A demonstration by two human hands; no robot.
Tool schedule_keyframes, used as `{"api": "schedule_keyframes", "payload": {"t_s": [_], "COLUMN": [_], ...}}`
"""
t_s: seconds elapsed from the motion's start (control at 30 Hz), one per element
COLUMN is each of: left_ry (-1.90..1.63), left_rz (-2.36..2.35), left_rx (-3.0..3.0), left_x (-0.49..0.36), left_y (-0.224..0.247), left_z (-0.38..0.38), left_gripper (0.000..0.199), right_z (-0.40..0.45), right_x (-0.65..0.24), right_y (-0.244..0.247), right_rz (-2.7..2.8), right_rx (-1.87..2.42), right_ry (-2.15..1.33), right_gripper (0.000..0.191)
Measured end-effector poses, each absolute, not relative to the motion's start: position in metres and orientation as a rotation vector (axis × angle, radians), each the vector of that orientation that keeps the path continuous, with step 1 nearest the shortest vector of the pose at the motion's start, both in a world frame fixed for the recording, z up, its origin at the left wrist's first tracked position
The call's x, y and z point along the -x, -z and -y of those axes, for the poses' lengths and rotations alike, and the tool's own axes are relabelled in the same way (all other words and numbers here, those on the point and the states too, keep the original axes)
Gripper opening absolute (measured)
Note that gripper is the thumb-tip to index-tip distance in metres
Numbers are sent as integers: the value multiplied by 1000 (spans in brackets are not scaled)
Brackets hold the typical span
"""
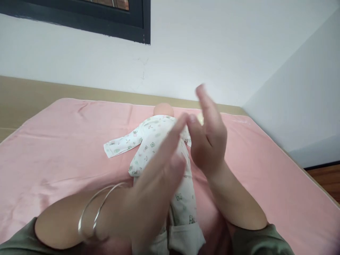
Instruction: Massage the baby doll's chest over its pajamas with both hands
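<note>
Two bare hands [156, 180] [209, 141] hover above printed clothes [150, 145] on creased cloth [66, 141].

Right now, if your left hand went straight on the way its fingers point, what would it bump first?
Probably my right hand, whose fingers are right by the tips of my left hand. Depth is unclear, so it might pass by towards the wall.
</note>
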State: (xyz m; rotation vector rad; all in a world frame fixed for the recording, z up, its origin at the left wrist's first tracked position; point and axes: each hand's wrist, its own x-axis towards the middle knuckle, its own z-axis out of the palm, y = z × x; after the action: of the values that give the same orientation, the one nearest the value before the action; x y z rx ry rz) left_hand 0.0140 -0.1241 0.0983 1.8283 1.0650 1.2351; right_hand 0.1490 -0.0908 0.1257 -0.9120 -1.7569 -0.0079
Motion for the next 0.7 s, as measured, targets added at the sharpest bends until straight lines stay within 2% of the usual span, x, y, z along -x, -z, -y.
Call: {"api": "schedule_keyframes", "payload": {"t_s": [0.13,0.3,0.5,0.7], "left_ry": [-1403,-1467,-1325,-1381], "left_rz": [-1140,-1484,-1494,-1461], "left_rx": [-1657,-1422,-1808,-1905], "left_x": [-13,-15,-9,-8], "left_y": [-91,-49,-25,-14], "left_z": [73,12,-6,-9], "left_gripper": [49,40,37,36], "right_z": [75,40,17,20], "right_x": [-129,-115,-119,-115], "right_y": [-95,-52,-32,-23], "right_rz": [1864,1970,2076,2048], "right_rx": [974,1252,1316,1382], "right_ry": [-187,-286,-317,-267], "right_gripper": [50,54,54,57]}}
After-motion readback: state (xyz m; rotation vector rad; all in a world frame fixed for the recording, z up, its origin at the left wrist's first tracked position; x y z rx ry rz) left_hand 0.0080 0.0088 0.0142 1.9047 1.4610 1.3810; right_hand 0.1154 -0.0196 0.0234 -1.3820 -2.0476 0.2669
